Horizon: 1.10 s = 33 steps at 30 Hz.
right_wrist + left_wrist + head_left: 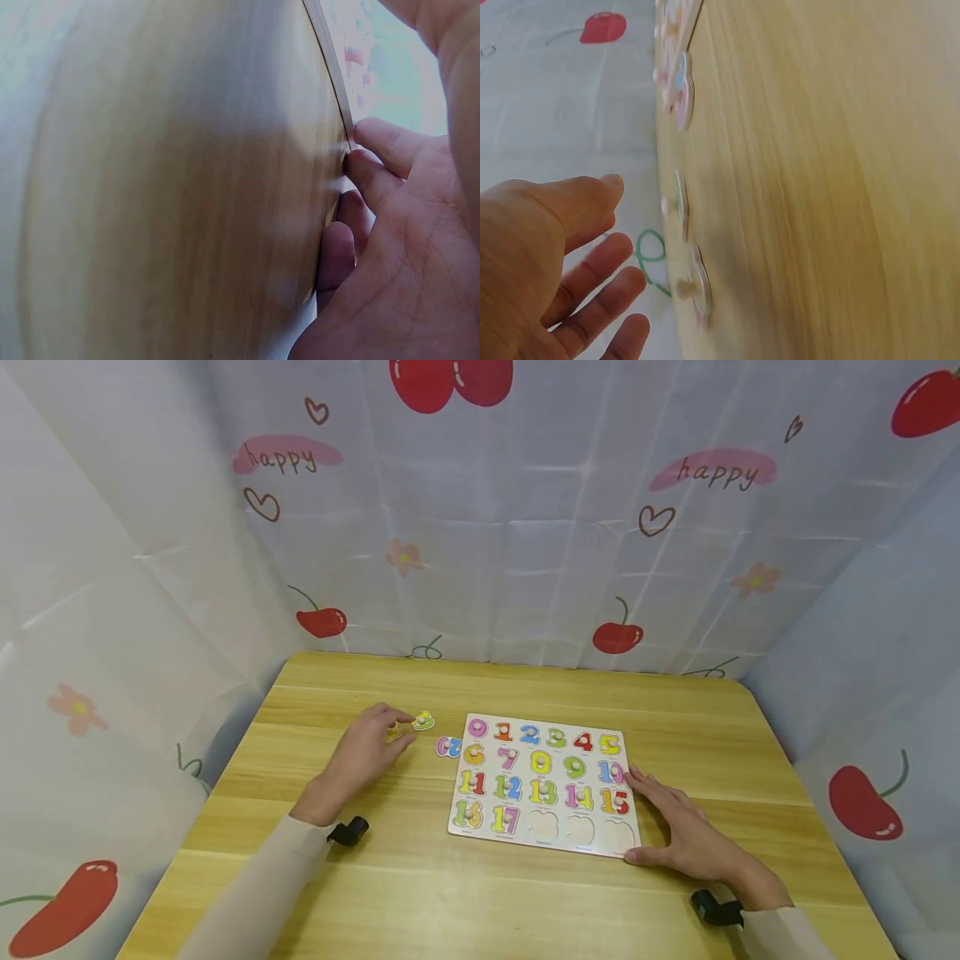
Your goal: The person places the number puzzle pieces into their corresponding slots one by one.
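A wooden number puzzle board (557,837) lies on the table, with knobbed number pieces from 0 to 17 in its rows. Three recesses at the lower right show bare wood. My right hand (693,839) rests at the board's right side, thumb at the near corner and fingertips along the edge. Left of the board, my left hand (367,750) hovers with thumb and fingers apart, holding nothing. Near its fingertips lie a yellow-green number piece (423,721) and a yellowish piece (393,732), partly hidden. A pink-and-blue number piece (448,747) touches or nearly touches the board's left edge.
The light wood table (480,902) reaches back to a pale curtain (525,552) printed with cherries, hearts and flowers, which also hangs at both sides. A small black camera (349,832) sits at the left wrist, and another black camera (716,910) at the right.
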{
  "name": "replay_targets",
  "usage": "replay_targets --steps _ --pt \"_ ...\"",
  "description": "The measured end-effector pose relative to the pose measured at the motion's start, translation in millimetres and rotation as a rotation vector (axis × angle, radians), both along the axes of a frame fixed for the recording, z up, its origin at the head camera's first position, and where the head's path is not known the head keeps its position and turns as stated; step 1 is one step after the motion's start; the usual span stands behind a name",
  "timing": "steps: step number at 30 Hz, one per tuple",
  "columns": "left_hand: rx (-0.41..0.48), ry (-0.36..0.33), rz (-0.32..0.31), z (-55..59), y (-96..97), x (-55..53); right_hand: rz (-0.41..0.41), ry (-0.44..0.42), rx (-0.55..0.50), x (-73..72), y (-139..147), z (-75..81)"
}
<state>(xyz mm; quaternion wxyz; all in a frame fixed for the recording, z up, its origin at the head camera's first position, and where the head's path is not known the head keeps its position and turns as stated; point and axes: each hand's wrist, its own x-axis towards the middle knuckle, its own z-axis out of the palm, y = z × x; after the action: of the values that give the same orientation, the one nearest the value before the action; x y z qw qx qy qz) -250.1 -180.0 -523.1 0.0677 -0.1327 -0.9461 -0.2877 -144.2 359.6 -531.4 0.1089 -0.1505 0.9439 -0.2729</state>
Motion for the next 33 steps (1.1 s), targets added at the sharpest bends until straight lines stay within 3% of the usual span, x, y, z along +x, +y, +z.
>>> replay_targets --steps 6,13,33 --pt "-0.022 -0.025 0.048 -4.0 -17.3 -8.2 0.002 -0.004 -0.002 0.0 0 0.2" --pt "-0.052 -0.023 0.037 -10.5 -26.9 -15.3 0.007 0.004 -0.015 -0.3 1 -0.4" --pt "-0.078 0.042 0.044 -14.1 -28.0 -15.4 0.003 0.008 -0.012 -0.2 1 -2.2"
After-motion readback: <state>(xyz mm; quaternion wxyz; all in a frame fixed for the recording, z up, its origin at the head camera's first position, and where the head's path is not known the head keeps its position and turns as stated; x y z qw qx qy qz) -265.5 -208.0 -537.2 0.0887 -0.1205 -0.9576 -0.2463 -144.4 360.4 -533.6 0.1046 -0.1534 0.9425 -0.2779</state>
